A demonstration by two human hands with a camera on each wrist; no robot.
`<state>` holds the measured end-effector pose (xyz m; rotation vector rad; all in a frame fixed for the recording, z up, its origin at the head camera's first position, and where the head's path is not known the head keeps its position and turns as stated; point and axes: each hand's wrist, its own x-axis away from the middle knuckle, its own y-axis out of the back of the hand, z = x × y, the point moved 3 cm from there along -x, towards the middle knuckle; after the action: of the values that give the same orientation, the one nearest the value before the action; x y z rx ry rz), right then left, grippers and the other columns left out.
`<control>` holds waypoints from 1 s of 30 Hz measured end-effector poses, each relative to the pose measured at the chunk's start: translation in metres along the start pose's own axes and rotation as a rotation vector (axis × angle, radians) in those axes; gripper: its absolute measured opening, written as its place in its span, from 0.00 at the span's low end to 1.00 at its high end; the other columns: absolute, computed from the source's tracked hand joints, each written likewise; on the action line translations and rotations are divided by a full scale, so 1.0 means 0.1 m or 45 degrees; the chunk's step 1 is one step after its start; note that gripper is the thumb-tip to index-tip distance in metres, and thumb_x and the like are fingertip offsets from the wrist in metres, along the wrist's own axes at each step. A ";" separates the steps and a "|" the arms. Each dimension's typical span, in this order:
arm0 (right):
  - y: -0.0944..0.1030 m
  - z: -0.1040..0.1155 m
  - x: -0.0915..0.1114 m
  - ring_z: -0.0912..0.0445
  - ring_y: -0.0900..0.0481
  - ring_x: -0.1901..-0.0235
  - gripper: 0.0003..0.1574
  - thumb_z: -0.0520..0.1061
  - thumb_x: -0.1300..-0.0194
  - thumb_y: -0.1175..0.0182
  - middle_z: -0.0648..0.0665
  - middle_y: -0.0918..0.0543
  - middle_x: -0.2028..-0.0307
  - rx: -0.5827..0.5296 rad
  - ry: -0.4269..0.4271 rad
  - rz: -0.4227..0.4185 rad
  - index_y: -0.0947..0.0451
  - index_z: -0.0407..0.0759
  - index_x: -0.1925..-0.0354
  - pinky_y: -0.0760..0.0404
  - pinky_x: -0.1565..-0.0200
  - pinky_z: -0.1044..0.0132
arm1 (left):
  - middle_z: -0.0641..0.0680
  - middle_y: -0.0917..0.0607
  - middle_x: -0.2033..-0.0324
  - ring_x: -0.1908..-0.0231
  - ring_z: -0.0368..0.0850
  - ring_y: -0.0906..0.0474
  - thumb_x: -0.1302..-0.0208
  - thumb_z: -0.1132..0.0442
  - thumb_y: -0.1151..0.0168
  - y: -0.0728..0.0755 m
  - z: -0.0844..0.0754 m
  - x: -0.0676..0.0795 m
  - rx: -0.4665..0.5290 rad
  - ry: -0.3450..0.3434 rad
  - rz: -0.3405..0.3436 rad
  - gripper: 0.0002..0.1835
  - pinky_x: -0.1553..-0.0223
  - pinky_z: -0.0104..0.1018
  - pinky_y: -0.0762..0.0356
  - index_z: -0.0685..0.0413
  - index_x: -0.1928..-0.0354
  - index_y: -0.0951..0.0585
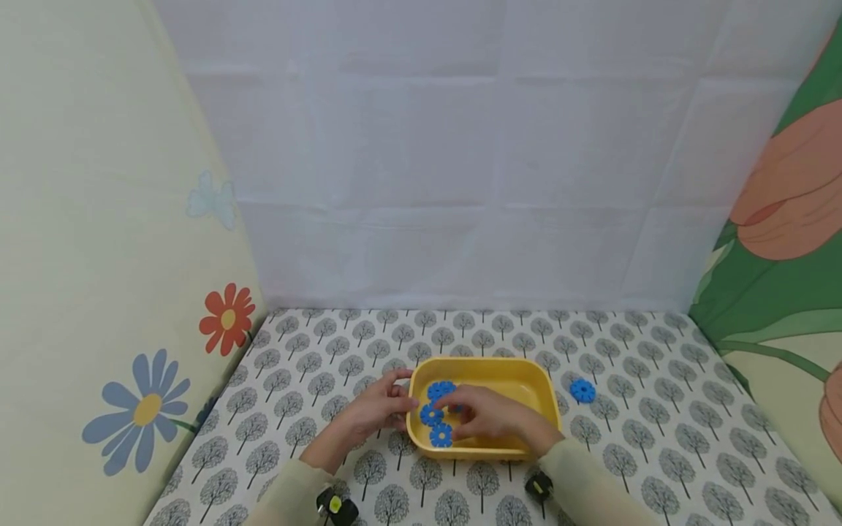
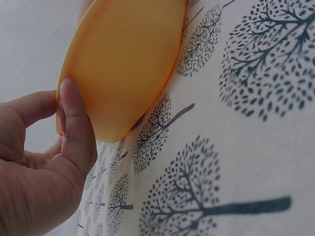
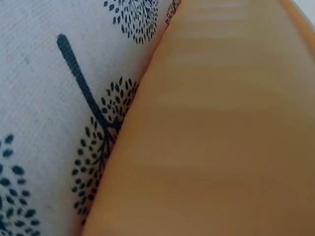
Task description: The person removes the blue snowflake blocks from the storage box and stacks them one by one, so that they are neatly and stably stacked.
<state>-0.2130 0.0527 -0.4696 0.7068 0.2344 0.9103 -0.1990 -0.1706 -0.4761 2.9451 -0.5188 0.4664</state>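
A yellow plastic tub (image 1: pixel 520 371) stands on the cloth. My left hand (image 1: pixel 376 409) grips its left end; in the left wrist view, fingers (image 2: pixel 75 115) and thumb pinch the rim. Inside the tub, at its left end, lie several blue flower-shaped plastic discs (image 1: pixel 441 435). Over these discs reaches my right hand (image 1: pixel 490 413), its fingers bent downward. A bit of blue shows beneath the right fingers, but whether they grasp it is hidden. The right wrist view has only the tub's outer wall (image 3: pixel 211 123) and cloth, no hand.
Another blue flower-shaped disc (image 1: pixel 582 391) lies on the cloth to the right of the tub. The tree-print cloth (image 1: pixel 631 467) covers the table. A white sheet (image 1: pixel 434 183) hangs behind, with flower-printed panels at the left and right sides.
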 end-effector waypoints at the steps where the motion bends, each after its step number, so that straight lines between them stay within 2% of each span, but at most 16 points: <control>1: -0.01 0.00 0.00 0.60 0.23 0.59 0.29 0.44 0.39 0.27 0.49 0.20 0.54 0.014 0.004 0.010 0.19 0.51 0.40 0.22 0.53 0.69 | 0.55 0.23 0.63 0.69 0.46 0.20 0.33 0.66 0.35 0.00 0.00 0.00 0.001 0.000 0.000 0.36 0.67 0.36 0.15 0.59 0.27 0.39; 6: -0.03 0.03 -0.02 0.61 0.25 0.60 0.27 0.44 0.39 0.28 0.52 0.21 0.54 0.091 -0.002 0.043 0.18 0.54 0.40 0.22 0.54 0.71 | 0.55 0.22 0.63 0.68 0.46 0.19 0.34 0.66 0.34 0.00 -0.01 0.00 0.006 0.004 0.000 0.36 0.67 0.36 0.15 0.58 0.27 0.38; 12: -0.07 0.05 -0.04 0.63 0.29 0.62 0.27 0.46 0.40 0.28 0.55 0.25 0.55 0.192 -0.073 0.051 0.17 0.60 0.42 0.24 0.59 0.73 | 0.55 0.22 0.63 0.68 0.46 0.19 0.32 0.66 0.35 0.01 -0.01 0.00 -0.003 0.008 -0.006 0.35 0.67 0.37 0.15 0.58 0.27 0.39; 17: -0.10 0.06 -0.05 0.63 0.31 0.65 0.26 0.47 0.40 0.28 0.56 0.28 0.57 0.264 -0.067 0.057 0.16 0.65 0.44 0.26 0.63 0.73 | 0.55 0.22 0.63 0.69 0.45 0.20 0.32 0.66 0.36 0.01 -0.01 -0.01 -0.011 0.002 0.001 0.35 0.68 0.36 0.16 0.58 0.26 0.39; 24: -0.12 0.05 -0.07 0.65 0.33 0.68 0.25 0.44 0.38 0.30 0.56 0.30 0.59 0.301 -0.013 0.066 0.16 0.63 0.44 0.27 0.64 0.75 | 0.54 0.22 0.64 0.69 0.45 0.19 0.32 0.67 0.36 0.01 -0.01 0.00 -0.006 -0.004 0.007 0.36 0.69 0.35 0.16 0.59 0.26 0.40; 30: -0.12 0.07 -0.07 0.65 0.32 0.67 0.24 0.44 0.39 0.29 0.55 0.29 0.58 0.309 -0.033 0.064 0.16 0.59 0.44 0.27 0.62 0.74 | 0.54 0.22 0.64 0.70 0.45 0.19 0.32 0.67 0.37 0.00 -0.02 0.00 0.006 -0.003 0.004 0.35 0.69 0.34 0.16 0.59 0.26 0.39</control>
<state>-0.2063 0.0390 -0.4735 0.9519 0.3085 0.9293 -0.1992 -0.1709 -0.4742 2.9498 -0.5237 0.4654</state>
